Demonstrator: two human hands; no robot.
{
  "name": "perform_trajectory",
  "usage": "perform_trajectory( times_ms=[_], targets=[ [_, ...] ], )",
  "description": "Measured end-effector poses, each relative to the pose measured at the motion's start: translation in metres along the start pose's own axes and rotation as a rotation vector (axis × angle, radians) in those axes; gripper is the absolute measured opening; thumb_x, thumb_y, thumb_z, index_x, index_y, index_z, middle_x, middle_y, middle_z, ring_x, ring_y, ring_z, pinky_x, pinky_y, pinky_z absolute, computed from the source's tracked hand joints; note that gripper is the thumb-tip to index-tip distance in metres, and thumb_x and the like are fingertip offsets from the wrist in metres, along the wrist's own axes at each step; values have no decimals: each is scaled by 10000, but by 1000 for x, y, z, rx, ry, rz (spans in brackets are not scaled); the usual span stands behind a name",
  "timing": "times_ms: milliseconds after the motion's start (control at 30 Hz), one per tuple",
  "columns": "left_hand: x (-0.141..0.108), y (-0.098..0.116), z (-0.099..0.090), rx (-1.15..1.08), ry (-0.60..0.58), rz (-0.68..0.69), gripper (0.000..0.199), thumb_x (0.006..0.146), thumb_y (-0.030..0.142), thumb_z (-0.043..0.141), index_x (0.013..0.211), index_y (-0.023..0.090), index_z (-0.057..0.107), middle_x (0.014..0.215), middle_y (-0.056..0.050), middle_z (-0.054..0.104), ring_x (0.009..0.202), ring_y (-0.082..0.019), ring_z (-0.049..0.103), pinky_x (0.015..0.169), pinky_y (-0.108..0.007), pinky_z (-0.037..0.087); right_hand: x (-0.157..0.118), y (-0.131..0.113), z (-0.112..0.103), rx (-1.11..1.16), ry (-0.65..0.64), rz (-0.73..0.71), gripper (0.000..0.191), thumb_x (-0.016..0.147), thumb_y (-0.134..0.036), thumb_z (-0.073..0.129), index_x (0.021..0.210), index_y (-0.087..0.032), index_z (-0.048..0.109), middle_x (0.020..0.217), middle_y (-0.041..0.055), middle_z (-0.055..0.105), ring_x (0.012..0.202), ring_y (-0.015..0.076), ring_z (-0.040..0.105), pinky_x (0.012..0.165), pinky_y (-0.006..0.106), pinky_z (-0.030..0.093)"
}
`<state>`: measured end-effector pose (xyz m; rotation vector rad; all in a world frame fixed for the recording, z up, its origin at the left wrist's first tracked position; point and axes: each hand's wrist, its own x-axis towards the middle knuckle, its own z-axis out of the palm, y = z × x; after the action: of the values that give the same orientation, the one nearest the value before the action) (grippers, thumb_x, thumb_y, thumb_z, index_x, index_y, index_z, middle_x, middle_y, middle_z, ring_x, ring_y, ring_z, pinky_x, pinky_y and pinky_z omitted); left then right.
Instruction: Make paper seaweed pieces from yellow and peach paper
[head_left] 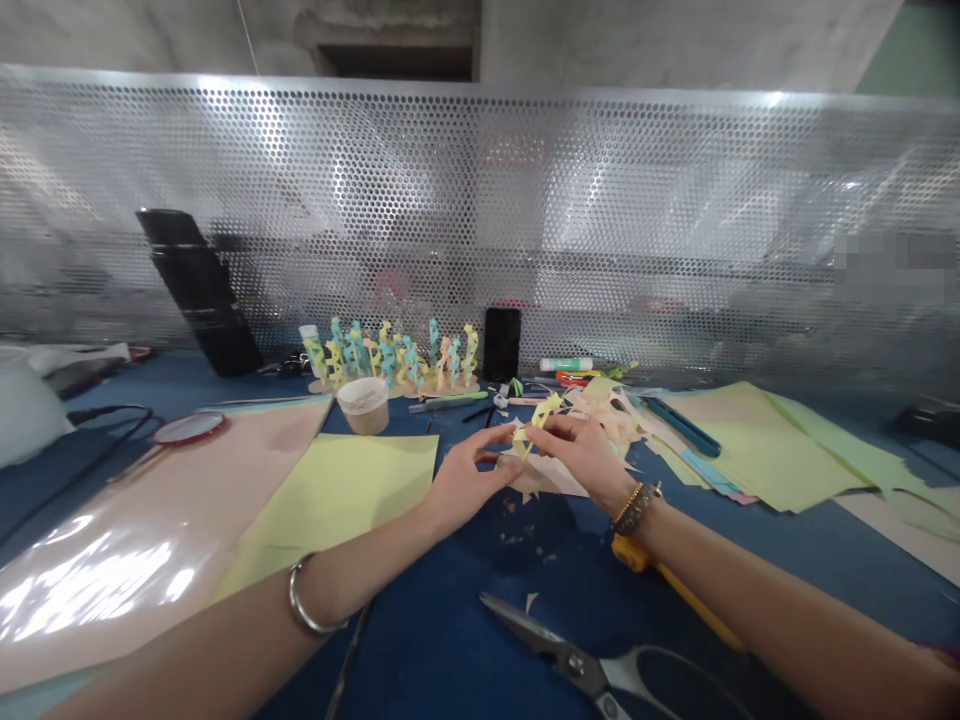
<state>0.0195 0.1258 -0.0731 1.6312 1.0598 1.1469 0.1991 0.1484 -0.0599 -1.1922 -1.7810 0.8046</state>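
Observation:
Both hands meet at a small twisted yellow paper piece (546,408) near the middle of the head view. My left hand (469,478) pinches its lower left side between thumb and fingers. My right hand (586,458) holds it from the right, fingers closed on it. Beneath the hands lies a pale paper scrap (551,474). Behind and to the left, several curled blue, yellow and pink paper pieces (386,355) stand upright on a cardboard base (450,387). A paper cup (364,408) stands in front of them.
Open scissors (574,662) lie near the front edge. A yellow-handled tool (634,553) is under my right forearm. Yellow sheets (360,478) lie left, more paper (765,440) right. A phone (502,345) and black bottle (202,295) lean against the perforated metal screen (420,200).

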Motion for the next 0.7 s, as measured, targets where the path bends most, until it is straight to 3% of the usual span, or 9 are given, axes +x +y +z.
perform_trajectory(
  times_ms=[167, 467, 700],
  targets=[
    [2, -5, 2, -9, -27, -23, 350, 695, 277, 718, 1021, 154, 684, 970, -80, 723, 894, -241, 668, 808, -336, 506, -1, -4, 3, 3, -17, 39, 241, 891, -357, 571, 819, -131, 608, 759, -12, 615, 652, 116, 597, 611, 280, 508],
    [1, -3, 3, -94, -49, -43, 268, 639, 215, 751, 887, 156, 668, 763, -45, 744, 734, -208, 687, 732, -314, 508, -2, -4, 4, 80, -65, 45, 223, 858, -347, 613, 791, -134, 615, 732, -20, 607, 647, 120, 585, 621, 285, 495],
    [1, -2, 3, -133, -49, -55, 246, 649, 220, 745, 873, 155, 669, 791, -48, 742, 743, -203, 683, 745, -318, 504, -3, -13, -2, 284, -124, -5, 330, 762, -364, 657, 1041, -190, 645, 914, 30, 654, 748, 140, 565, 644, 268, 444]
  ],
)
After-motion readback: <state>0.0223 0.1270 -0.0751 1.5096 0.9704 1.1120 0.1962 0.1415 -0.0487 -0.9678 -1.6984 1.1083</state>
